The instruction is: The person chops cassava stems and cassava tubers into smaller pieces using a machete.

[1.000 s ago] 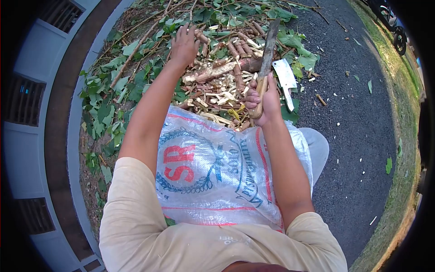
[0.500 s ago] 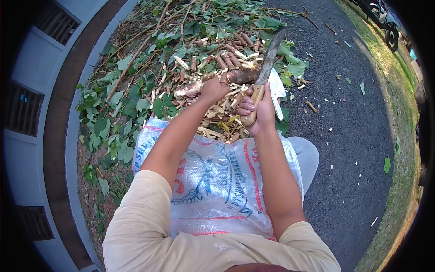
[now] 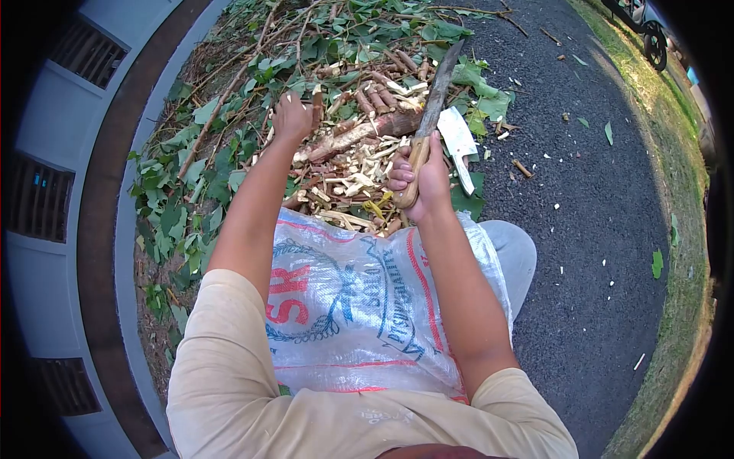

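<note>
My right hand (image 3: 419, 177) is wrapped round the wooden handle of a long machete (image 3: 436, 98), its blade pointing up and away. My left hand (image 3: 292, 119) is over the left part of the pile of cut stems (image 3: 375, 97), beside a short brown piece; its fingertips are hard to make out. Between my hands a thick peeled log (image 3: 359, 136) lies slanted on the pile. Pale wood chips (image 3: 355, 180) cover the ground in front of the log. A printed white sack (image 3: 352, 298) lies across my lap.
A white cleaver-shaped object (image 3: 457, 141) lies right of the machete. Green leaves and branches (image 3: 206, 161) spread to the left and behind. Dark asphalt (image 3: 581, 206) runs along the right, a wheel (image 3: 655, 46) stands at the upper right, and a grey wall (image 3: 46, 115) is at the left.
My left hand has moved left and away from the log towards the left side of the pile. My right hand still holds the machete, slightly further left in view. More of the log shows.
</note>
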A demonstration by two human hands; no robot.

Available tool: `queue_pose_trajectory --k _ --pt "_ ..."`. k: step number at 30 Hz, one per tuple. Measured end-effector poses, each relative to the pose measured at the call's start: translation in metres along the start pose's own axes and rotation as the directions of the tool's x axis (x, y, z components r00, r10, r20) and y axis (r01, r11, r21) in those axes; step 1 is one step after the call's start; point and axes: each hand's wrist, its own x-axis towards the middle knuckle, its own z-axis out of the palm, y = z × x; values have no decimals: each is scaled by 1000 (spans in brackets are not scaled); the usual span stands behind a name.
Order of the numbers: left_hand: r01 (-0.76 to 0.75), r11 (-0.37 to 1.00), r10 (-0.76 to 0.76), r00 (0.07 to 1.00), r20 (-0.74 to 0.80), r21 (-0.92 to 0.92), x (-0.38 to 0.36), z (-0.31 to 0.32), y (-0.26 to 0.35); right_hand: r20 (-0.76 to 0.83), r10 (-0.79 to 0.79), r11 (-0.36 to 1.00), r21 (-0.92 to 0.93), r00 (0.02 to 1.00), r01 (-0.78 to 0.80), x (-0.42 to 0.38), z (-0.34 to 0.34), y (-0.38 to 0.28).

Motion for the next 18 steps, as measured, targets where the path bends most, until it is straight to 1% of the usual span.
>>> queue_pose_trajectory --k 1,2,3,4,5,6,7,8,9,10,12,13,14,15,16,17,18 --pt "112 991 -108 992 65 -72 -6 2 4 2 10 1000 -1 1000 -10 0 1 1" --pt "110 991 -104 992 72 -72 -9 5 8 1 21 1000 2 1000 -21 0 1 2" --pt "14 959 44 979 200 -282 -16 10 11 9 26 1000 -5 1000 -26 -1 0 -1" --pt "-33 874 203 931 303 -484 -34 7 13 20 44 998 34 999 -45 0 -2 -3" --pt "-208 864 373 876 305 -458 -52 6 19 15 42 998 40 999 -43 0 -3 -5" --pt "-380 816 532 790 306 -436 -67 -4 38 15 36 998 44 999 -36 -1 -2 -10" --pt "-509 741 622 767 161 -437 -84 2 48 52 11 998 57 999 -14 -2 -2 -12" --pt "-633 656 697 717 7 -413 -95 8 57 51 -4 997 76 999 0 -3 -2 -13" --pt "-606 637 733 668 129 -477 -96 11 65 39 -26 996 85 999 22 -4 0 -15" --pt "-594 643 726 674 138 -483 -93 17 63 25 -48 995 91 999 45 -5 1 -16" --pt "-680 622 779 587 220 -389 -77 30 61 25 -52 993 104 998 49 -7 0 -18" --pt "-711 628 777 600 191 -316 -65 28 54 23 -73 990 121 997 70 -6 -2 -18" --pt "-666 728 686 705 178 -163 -56 30 46 25 -95 986 138 995 90 -4 -4 -19" --pt "-607 795 595 775 213 -12 -45 31 36 32 -96 985 148 995 91 -4 -7 -20" --pt "-445 893 438 836 330 -59 -34 29 24 34 -88 985 149 996 82 -4 -9 -20" --pt "-449 886 385 853 354 118 -31 25 10 55 -75 981 184 996 64 -3 -9 -21" --pt "-442 848 329 871 364 291 -29 14 2 79 -65 975 218 995 46 -3 -8 -20"
